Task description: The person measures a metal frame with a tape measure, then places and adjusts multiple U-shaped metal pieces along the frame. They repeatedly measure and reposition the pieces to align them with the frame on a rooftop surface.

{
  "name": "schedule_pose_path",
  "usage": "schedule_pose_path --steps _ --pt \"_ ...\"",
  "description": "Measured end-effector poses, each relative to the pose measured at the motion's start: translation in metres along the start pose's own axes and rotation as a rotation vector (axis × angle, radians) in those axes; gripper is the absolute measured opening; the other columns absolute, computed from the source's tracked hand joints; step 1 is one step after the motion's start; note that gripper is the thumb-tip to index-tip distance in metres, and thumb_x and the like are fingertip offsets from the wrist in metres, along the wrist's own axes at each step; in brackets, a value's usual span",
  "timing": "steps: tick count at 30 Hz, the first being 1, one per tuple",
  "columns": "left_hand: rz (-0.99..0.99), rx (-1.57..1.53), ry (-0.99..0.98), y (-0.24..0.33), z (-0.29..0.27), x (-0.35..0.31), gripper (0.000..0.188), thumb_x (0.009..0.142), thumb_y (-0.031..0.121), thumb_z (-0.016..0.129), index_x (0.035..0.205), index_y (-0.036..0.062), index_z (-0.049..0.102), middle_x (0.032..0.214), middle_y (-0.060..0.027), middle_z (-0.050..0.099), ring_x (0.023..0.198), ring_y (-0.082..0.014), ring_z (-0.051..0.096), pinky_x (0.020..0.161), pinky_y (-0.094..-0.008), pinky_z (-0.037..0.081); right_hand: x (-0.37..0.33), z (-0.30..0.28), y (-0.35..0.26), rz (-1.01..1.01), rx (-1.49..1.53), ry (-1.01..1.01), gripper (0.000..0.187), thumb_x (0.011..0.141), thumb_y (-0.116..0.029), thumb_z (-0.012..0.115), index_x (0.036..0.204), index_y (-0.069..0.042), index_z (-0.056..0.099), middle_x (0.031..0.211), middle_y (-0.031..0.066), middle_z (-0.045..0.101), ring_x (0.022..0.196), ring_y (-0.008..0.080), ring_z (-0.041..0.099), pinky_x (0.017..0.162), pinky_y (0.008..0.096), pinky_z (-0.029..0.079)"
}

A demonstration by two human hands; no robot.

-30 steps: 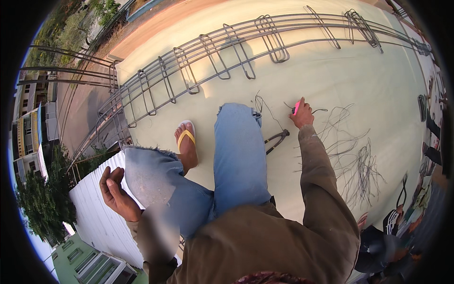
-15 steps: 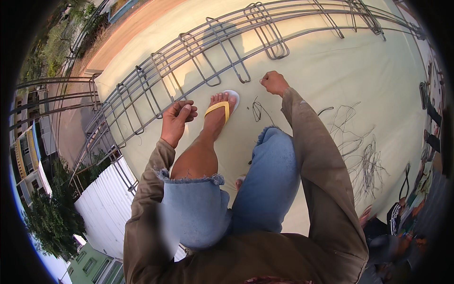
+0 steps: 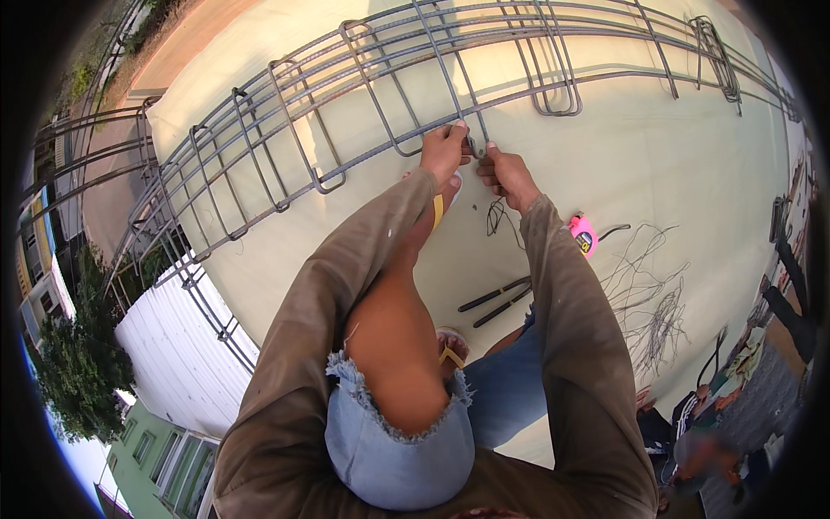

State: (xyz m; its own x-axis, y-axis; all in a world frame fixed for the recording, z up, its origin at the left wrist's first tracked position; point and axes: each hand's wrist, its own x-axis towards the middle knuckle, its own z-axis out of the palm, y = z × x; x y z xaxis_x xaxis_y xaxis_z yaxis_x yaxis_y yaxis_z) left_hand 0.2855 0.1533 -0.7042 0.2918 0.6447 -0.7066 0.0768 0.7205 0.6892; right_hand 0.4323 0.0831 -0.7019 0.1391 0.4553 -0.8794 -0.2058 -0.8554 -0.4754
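A long cage of steel reinforcing bars point(image 3: 363, 154) with rectangular stirrups lies across the pale sheet in front of me. My left hand point(image 3: 443, 151) is closed around the lower end of one stirrup point(image 3: 447, 73), its thumb and fingers beside the near long bar. Right by it, my right hand point(image 3: 510, 177) is closed, with thumb and forefinger pinched against the same stirrup end. Whether a thin wire is between those fingers is too small to tell. A small bundle of thin tie wire point(image 3: 494, 216) lies just below my hands.
Two black tool handles point(image 3: 493, 303) lie by my right forearm, their head hidden by the sleeve. A pink tape measure point(image 3: 583, 235) sits beyond that sleeve. Loose tangled wire point(image 3: 653, 298) spreads at the right. My yellow-strapped sandal point(image 3: 437, 210) is close under the cage.
Both hands have come together at the stirrup end, the left one moving right and the right one coming down slightly. My knees have shifted, uncovering the tool handles; the tape measure now shows.
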Motion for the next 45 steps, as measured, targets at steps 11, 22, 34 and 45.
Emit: schedule_pose_path --steps 11,22,34,45 --pt "0.101 0.124 0.268 -0.021 0.021 0.006 0.029 0.103 0.021 0.055 0.093 -0.0037 0.067 0.086 -0.0118 0.071 0.075 -0.0174 0.067 0.066 -0.035 0.053 0.028 0.004 0.006 -0.122 -0.083 0.318 0.031 0.093 -0.023 0.059 0.085 0.007 0.063 0.07 0.011 0.061 0.054 0.0194 0.058 0.046 0.0355 0.041" --pt "0.121 0.158 0.324 -0.015 0.024 -0.001 0.04 0.105 0.03 0.053 0.084 -0.0023 0.064 0.072 -0.0101 0.066 0.062 -0.0203 0.063 0.062 -0.0365 0.052 0.049 -0.003 0.0 -0.146 -0.419 0.49 0.04 0.091 -0.025 0.051 0.088 0.011 0.069 0.084 0.0293 0.071 0.077 0.0406 0.07 0.07 0.0463 0.053" --pt "-0.114 -0.392 0.133 0.031 0.007 -0.027 0.046 0.105 0.045 0.05 0.084 0.0036 0.051 0.073 -0.009 0.052 0.059 -0.0217 0.055 0.054 -0.0406 0.052 0.043 -0.001 -0.017 -0.242 -0.595 0.695 0.042 0.097 -0.027 0.049 0.096 0.01 0.069 0.1 0.0359 0.068 0.102 0.0525 0.065 0.091 0.0535 0.051" --pt "-0.137 -0.325 0.198 0.056 -0.031 -0.038 0.039 0.105 0.036 0.053 0.083 0.0038 0.05 0.065 -0.0045 0.049 0.051 -0.015 0.048 0.047 -0.0339 0.048 0.057 -0.005 -0.024 -0.395 -0.484 0.743 0.043 0.096 -0.029 0.052 0.093 0.011 0.067 0.096 0.0365 0.067 0.098 0.0543 0.063 0.089 0.0545 0.049"
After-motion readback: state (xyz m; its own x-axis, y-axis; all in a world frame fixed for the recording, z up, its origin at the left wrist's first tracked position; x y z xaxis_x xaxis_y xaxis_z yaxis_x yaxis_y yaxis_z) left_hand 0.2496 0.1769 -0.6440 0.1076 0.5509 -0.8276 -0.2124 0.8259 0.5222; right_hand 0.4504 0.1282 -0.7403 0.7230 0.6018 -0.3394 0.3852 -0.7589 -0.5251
